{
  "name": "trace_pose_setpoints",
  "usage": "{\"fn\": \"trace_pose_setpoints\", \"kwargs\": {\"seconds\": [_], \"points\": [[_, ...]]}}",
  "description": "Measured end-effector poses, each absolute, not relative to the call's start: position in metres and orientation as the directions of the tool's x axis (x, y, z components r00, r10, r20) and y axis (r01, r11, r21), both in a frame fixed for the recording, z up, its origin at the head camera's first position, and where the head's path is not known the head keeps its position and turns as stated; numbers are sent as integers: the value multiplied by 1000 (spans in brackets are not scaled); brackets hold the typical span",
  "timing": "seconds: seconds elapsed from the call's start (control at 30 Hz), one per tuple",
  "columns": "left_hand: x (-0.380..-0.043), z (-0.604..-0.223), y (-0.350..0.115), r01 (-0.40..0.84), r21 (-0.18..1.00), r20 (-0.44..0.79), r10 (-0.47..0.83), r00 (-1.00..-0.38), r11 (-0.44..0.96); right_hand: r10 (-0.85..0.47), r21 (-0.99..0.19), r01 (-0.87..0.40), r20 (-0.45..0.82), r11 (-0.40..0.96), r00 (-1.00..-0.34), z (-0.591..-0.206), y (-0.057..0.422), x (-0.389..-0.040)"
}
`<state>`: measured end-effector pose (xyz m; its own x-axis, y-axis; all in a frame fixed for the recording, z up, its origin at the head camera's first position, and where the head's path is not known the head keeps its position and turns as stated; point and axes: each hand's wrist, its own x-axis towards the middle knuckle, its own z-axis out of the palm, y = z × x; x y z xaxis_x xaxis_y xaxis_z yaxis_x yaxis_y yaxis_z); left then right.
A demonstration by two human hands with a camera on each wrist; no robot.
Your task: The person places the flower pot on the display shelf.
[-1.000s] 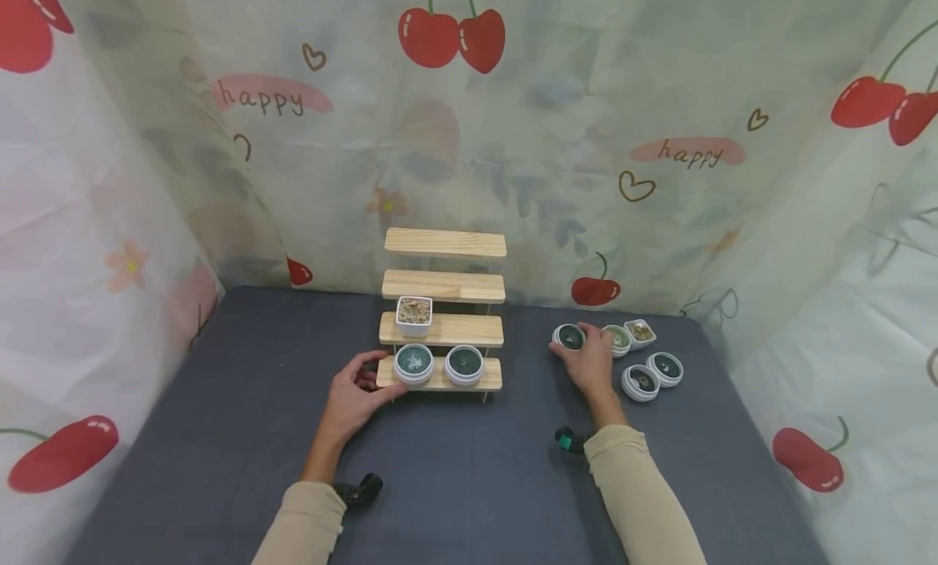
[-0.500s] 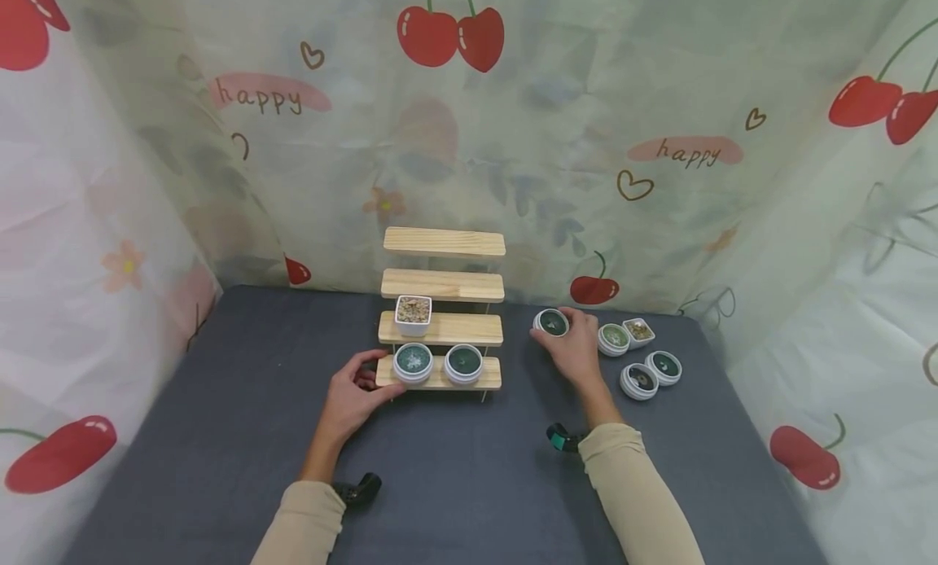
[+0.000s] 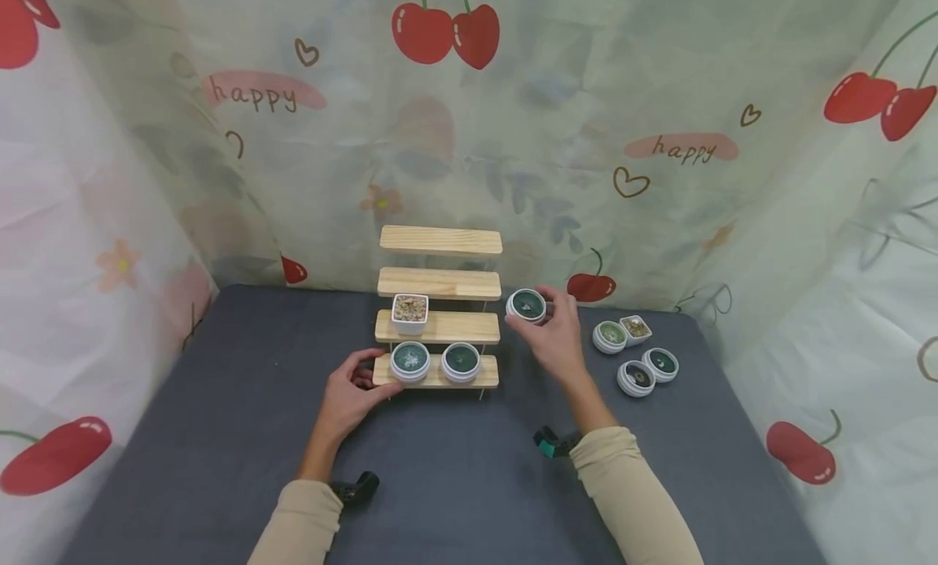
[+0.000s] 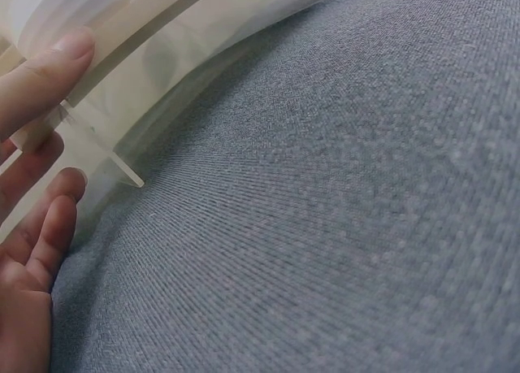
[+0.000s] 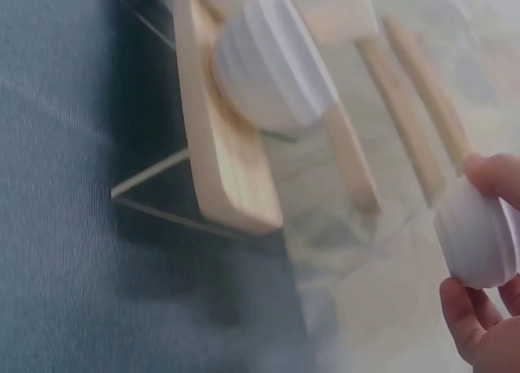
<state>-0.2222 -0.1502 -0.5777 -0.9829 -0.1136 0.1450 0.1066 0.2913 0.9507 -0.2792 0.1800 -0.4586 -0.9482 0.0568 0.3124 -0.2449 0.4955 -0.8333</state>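
A stepped wooden display rack with several shelves stands at the table's middle. My left hand grips the left end of its lowest shelf; in the left wrist view the thumb lies on the shelf's edge and other fingers are below. On that shelf sit two round white jars, a left one and a right one, with dark green tops. A square white dish of dried bits stands one shelf up. Right of the rack, my right hand holds a similar round jar off the table.
On the table's right lie a light green-topped jar, a square dish, a dark-topped jar and a green-topped jar. A printed curtain hangs behind the dark cloth-covered table.
My right hand has lifted the jar away from the group on the right and carried it left toward the rack. The left hand has stayed on the lowest shelf.
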Motion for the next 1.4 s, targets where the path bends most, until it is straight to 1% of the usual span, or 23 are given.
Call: {"fn": "trace_pose_setpoints", "kwargs": {"seconds": [0.17, 0.4, 0.57, 0.83, 1.0, 1.2, 1.4], "points": [[-221, -576, -151, 104, 949, 144, -112, -983, 298, 6, -846, -297, 334, 443, -943, -450, 164, -272], [-222, -573, -153, 100, 947, 142, -120, -983, 304, -58, -865, -322, 326, 384, -944, -447, 140, -269], [-223, -573, -154, 103, 953, 141, -114, -983, 285, -78, -859, -338, 335, 384, -939, -449, 128, -270], [-223, -571, -153, 114, 950, 151, -109, -982, 292, -93, -881, -334, 322, 334, -942, -456, 118, -273], [-223, -573, -152, 108, 950, 144, -104, -984, 294, -98, -884, -319, 304, 342, -947, -464, 114, -275], [-222, -573, -152, 114, 949, 152, -107, -983, 295, -117, -867, -344, 324, 360, -939, -468, 111, -278], [-221, -577, -151, 102, 951, 139, -109, -984, 293, -120, -858, -326, 304, 397, -945, -473, 112, -279]]}}
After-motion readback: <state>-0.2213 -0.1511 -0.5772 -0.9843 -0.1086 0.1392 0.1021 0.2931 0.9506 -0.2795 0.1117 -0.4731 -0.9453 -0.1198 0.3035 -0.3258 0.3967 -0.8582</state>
